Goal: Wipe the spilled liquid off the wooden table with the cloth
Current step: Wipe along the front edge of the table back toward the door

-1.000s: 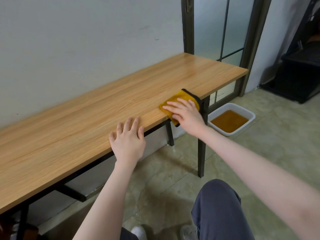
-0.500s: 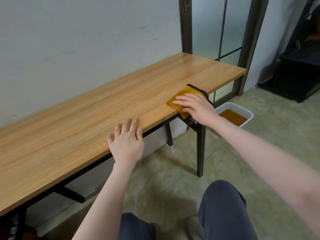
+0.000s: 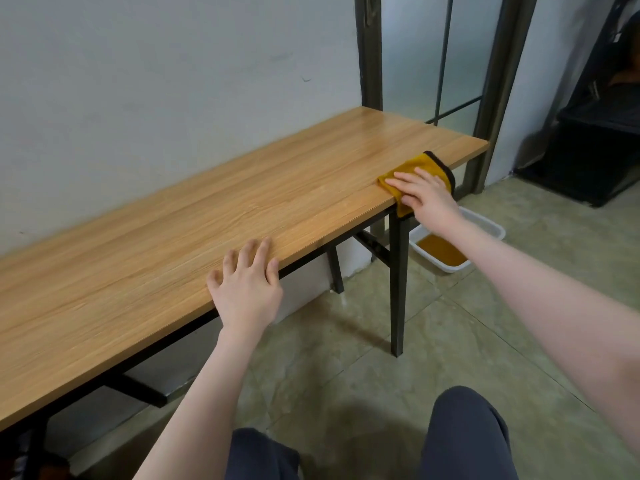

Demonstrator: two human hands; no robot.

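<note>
Nearest me, my left hand [image 3: 247, 289] lies flat on the front edge of the wooden table [image 3: 166, 244], fingers spread, gripping nothing; it only steadies me. If I lean hard on it while reaching, my weight goes onto that edge, and I judge the table could rock on its thin black legs.

Further along the same front edge, toward the table's far right end, my right hand [image 3: 427, 195] presses flat on the yellow cloth [image 3: 417, 171], fingers loosely spread over it, not pinching. The cloth sits partly on the tabletop and partly folded over the edge, hanging by the nearest leg. I cannot make out any liquid on the wood from here, so I cannot tell how much is left to wipe.

The risk I see: a push outward could send the cloth right off the edge, and any wet it carries would drip to the floor.

Beyond and below the table's right end stands a white tub [image 3: 485, 226] of amber liquid. A dropped cloth might land in it or just beside it.
</note>
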